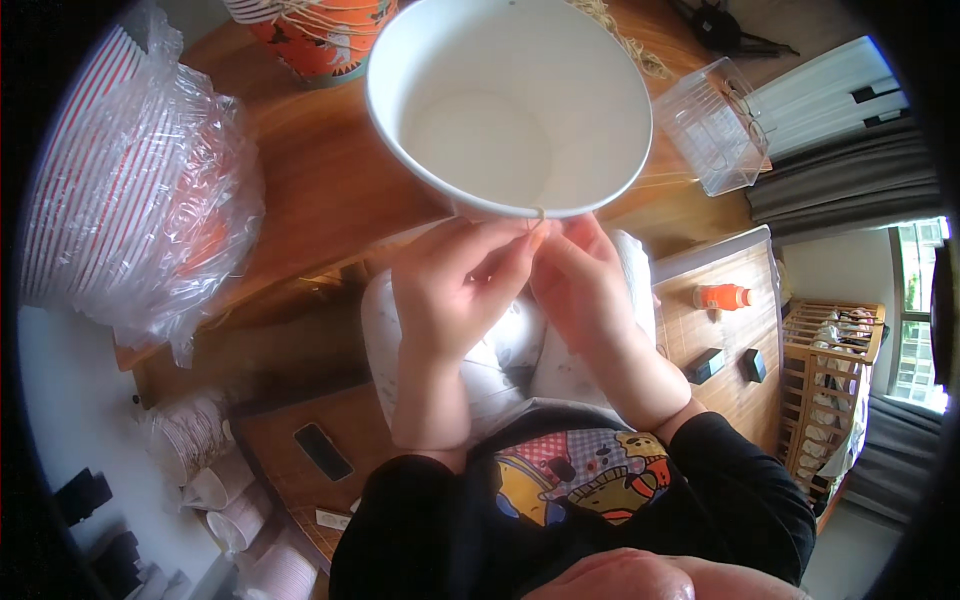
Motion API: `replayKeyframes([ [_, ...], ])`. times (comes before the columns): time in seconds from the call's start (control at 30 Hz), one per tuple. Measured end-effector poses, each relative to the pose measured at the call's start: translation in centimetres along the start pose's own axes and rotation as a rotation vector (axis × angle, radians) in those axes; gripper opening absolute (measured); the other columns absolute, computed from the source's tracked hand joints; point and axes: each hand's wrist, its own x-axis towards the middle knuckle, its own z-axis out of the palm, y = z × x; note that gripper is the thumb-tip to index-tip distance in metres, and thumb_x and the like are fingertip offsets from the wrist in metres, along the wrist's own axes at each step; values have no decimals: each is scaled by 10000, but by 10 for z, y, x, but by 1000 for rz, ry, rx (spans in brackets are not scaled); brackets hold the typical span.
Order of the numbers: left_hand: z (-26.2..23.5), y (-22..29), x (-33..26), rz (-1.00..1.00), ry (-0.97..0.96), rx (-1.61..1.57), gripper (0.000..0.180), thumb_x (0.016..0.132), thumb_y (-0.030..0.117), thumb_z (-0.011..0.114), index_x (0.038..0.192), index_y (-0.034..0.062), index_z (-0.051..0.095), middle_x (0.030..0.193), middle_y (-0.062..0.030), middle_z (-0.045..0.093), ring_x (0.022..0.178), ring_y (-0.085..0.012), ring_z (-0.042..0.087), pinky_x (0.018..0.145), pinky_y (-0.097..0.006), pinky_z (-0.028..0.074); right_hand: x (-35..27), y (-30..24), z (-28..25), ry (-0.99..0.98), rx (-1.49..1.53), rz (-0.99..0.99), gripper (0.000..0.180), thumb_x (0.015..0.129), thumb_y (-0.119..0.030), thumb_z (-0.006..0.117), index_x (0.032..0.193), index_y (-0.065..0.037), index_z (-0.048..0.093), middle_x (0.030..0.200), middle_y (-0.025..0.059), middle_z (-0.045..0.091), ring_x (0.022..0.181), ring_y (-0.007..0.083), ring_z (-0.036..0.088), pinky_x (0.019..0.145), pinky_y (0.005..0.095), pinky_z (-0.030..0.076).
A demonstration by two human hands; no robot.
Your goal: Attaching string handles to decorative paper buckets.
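My left hand (450, 285) and right hand (590, 285) pinch at a thin cord (541, 214) on the white bucket's (500, 130) near rim, mouth toward me, by the desk (310, 170) edge. Step, I judge: knotting. Next likely calls for steady fingertips, cord taut.

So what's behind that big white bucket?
Beyond the white bucket, an orange patterned bucket shows at upper left and tan cord at upper right; whatever lies directly behind is hidden.
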Motion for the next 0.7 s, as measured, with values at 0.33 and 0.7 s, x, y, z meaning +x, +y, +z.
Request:
replayKeyframes([
  [0.33,3,1,-10,-271,34,-431,91,813,80,710,897,44,712,763,4,676,509,-10,447,467,-165,289,-12,0,2,-116,-91,-169,244,920,34,557,1036,-94,385,981,97,612,912,166,610,819,314,512],
  [0.7,9,26,-9,-502,30,-686,93,857,69,680,927,10,670,743,19,625,607,-14,501,561,-152,367,-26,2,-1,-203,-293,-423,354,887,94,564,1071,-71,310,993,119,562,890,149,591,824,276,497],
])
